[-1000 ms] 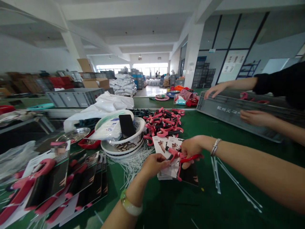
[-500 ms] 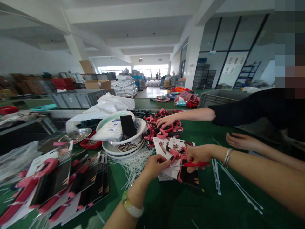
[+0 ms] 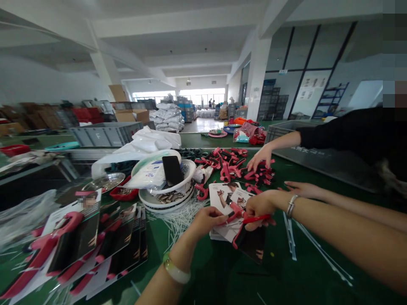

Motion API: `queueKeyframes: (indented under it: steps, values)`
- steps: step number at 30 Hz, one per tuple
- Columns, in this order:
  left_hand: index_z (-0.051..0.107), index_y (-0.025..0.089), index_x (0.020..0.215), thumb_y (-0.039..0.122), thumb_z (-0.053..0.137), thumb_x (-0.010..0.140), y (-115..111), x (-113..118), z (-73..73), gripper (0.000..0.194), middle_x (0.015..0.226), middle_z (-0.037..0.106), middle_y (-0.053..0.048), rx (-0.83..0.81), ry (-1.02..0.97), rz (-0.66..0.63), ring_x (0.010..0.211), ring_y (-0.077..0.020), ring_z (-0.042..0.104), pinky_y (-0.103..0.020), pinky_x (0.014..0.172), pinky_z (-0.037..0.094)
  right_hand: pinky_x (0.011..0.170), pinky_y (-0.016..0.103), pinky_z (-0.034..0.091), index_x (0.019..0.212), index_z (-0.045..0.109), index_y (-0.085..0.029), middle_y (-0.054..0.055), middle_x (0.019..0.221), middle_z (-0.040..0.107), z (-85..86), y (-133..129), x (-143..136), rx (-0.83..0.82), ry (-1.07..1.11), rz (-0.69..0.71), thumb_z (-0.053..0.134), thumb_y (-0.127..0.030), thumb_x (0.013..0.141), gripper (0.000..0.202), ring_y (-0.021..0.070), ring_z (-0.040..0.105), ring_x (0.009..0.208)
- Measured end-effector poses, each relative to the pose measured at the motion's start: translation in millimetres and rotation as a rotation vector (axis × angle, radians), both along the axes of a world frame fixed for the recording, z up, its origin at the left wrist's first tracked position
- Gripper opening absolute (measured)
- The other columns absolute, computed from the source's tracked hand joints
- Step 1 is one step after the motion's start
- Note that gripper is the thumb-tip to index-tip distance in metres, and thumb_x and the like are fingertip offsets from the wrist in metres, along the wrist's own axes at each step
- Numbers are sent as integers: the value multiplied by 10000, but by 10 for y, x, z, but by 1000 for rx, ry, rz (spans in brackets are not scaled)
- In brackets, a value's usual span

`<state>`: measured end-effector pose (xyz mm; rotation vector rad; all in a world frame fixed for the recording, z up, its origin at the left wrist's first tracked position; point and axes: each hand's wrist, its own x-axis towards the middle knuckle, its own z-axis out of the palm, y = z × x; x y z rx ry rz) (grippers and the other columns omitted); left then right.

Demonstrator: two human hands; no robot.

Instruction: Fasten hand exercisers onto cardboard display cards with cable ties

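Below and right of centre, your pink-and-black hand grip [image 3: 235,208] lies splayed over printed cards [image 3: 216,191], one handle at your left hand's [image 3: 206,221] fingertips; your right hand [image 3: 261,204] holds the red-handled scissors [image 3: 258,219] roughly level.

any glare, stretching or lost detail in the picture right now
Head view: the far windows glare white; head view: the pink grips at lower left look stretched; head view: the black sleeve loses most detail; head view: coarse blocks cover the upper right corner.

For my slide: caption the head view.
Left hand holds a pink hand grip; right hand holds a red-handled tool.
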<state>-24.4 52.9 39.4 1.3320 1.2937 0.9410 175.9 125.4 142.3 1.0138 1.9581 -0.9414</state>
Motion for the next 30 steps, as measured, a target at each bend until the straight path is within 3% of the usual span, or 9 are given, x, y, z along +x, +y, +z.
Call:
queueKeyframes:
  steps: [10, 14, 22, 30]
  values:
    - [631, 118, 688, 523, 733, 550, 28, -10, -40, 440, 581, 555, 17, -26, -4, 2, 507, -82, 441, -221, 497, 310, 464, 239, 409, 672, 613, -138, -31, 549, 521, 69, -21, -83, -10, -49, 62, 607, -771, 546, 646, 87, 493, 440]
    - [624, 117, 667, 504, 740, 548, 16, -2, 6, 422, 571, 554, 17, -15, -13, -2, 508, -81, 441, -222, 501, 308, 469, 237, 400, 683, 621, -133, -33, 534, 515, 100, -39, -105, -6, -73, 57, 616, -766, 542, 648, 89, 492, 438]
    - [601, 121, 653, 517, 740, 539, 15, -5, 7, 435, 555, 531, 33, -21, -26, -19, 493, -70, 417, -217, 485, 283, 463, 227, 376, 698, 642, -130, -40, 524, 499, 58, 37, -77, -22, -38, 49, 622, -776, 512, 673, 85, 480, 437]
    - [601, 126, 650, 551, 723, 537, 43, -32, -14, 456, 552, 525, 29, -14, 30, -36, 500, -80, 416, -229, 489, 286, 402, 208, 341, 604, 621, -135, -54, 456, 470, 57, -74, -79, 112, 108, 59, 658, -724, 526, 595, 61, 407, 386]
